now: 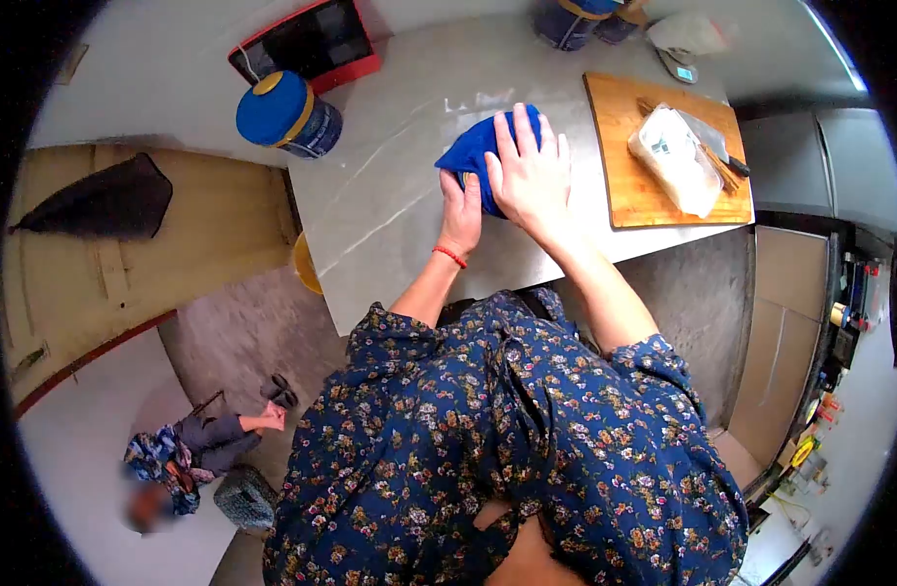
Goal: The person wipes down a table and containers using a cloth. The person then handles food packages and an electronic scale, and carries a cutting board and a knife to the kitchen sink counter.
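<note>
A blue cloth (pixel 471 148) with one pointed corner lies over a round container on the table; most of the container is hidden, though a bit of gold rim shows by my left thumb. My left hand (pixel 459 213), with a red bead bracelet at the wrist, is cupped against the near left side of the container. Flat on top of the cloth lies my right hand (pixel 532 176), its fingers spread and pointing away from me. Both hands touch the covered container.
A grey table (pixel 390 220) bears a blue jar (pixel 317 127), a red-framed screen (pixel 312 44), a wooden board (pixel 629 200) with a clear plastic box (pixel 675 161) and a knife (pixel 707 137), and a small scale (pixel 681 68). A person (pixel 199 444) sits at lower left.
</note>
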Available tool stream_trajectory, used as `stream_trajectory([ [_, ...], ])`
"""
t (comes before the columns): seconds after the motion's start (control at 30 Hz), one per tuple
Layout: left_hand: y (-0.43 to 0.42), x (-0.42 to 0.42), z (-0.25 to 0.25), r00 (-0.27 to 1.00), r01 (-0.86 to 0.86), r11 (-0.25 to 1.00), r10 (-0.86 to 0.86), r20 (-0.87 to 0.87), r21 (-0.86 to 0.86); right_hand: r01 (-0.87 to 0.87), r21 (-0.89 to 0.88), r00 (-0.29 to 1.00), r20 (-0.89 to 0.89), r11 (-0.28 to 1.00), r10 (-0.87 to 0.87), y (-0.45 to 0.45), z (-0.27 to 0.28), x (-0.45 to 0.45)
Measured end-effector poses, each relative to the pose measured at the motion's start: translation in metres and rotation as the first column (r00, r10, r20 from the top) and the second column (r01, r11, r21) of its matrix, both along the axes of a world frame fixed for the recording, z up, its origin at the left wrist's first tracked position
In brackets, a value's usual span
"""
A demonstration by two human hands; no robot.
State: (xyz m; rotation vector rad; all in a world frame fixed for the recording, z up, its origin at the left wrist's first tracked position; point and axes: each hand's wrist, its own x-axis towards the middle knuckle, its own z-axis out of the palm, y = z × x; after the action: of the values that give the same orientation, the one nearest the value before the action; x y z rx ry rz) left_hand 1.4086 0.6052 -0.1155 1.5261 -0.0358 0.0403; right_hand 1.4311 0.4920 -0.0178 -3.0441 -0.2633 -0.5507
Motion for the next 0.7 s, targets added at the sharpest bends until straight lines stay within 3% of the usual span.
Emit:
stream_trajectory([
  [0.1,0.000,0.001,0.003,1.000,0.018,0.998,-0.019,0.008,0.064,0.196,0.084,0.958,-0.227,0.977,-0.173,0.002,0.006,0.013],
  [0.13,-0.002,0.004,0.000,0.999,0.008,0.996,-0.011,0.034,0.084,0.147,0.051,0.985,-0.103,0.988,-0.141,-0.004,0.004,0.022],
  [0.2,-0.001,0.006,0.001,1.000,0.017,0.998,-0.018,0.015,0.058,0.088,0.135,0.991,-0.117,0.987,-0.072,-0.021,-0.002,0.042],
  [0.33,0.002,0.008,0.009,0.998,0.055,0.997,-0.055,0.007,0.058,0.228,0.293,0.962,-0.217,0.928,-0.168,-0.037,-0.011,0.066],
  [0.43,-0.001,0.008,0.011,0.998,0.051,0.999,-0.051,0.037,0.017,0.368,0.530,0.928,-0.258,0.764,-0.268,-0.049,-0.020,0.066],
  [0.47,-0.001,0.007,0.012,0.997,0.047,0.999,-0.047,0.054,-0.002,0.399,0.595,0.917,-0.254,0.698,-0.307,-0.054,-0.028,0.065],
  [0.53,0.002,0.011,0.011,0.995,0.089,0.996,-0.088,0.036,-0.022,0.524,0.590,0.847,-0.439,0.614,-0.300,-0.079,-0.059,0.057],
  [0.57,0.006,0.015,0.010,0.994,0.109,0.993,-0.108,0.028,-0.032,0.570,0.558,0.799,-0.547,0.603,-0.249,-0.089,-0.080,0.031],
  [0.6,0.011,0.022,0.015,0.985,0.172,0.985,-0.172,0.003,-0.030,0.530,0.483,0.795,-0.568,0.697,-0.211,-0.107,-0.127,0.016],
  [0.63,0.018,0.028,0.020,0.972,0.234,0.972,-0.235,-0.022,-0.028,0.629,0.538,0.751,-0.607,0.561,-0.260,-0.103,-0.119,-0.004],
  [0.67,0.027,0.036,0.022,0.954,0.296,0.955,-0.297,-0.047,-0.027,0.601,0.771,0.799,-0.587,0.213,-0.130,-0.107,-0.129,-0.012],
  [0.7,0.033,0.047,0.019,0.941,0.339,0.941,-0.339,-0.012,0.013,0.536,0.716,0.822,-0.563,-0.448,0.085,-0.122,-0.136,-0.019],
])
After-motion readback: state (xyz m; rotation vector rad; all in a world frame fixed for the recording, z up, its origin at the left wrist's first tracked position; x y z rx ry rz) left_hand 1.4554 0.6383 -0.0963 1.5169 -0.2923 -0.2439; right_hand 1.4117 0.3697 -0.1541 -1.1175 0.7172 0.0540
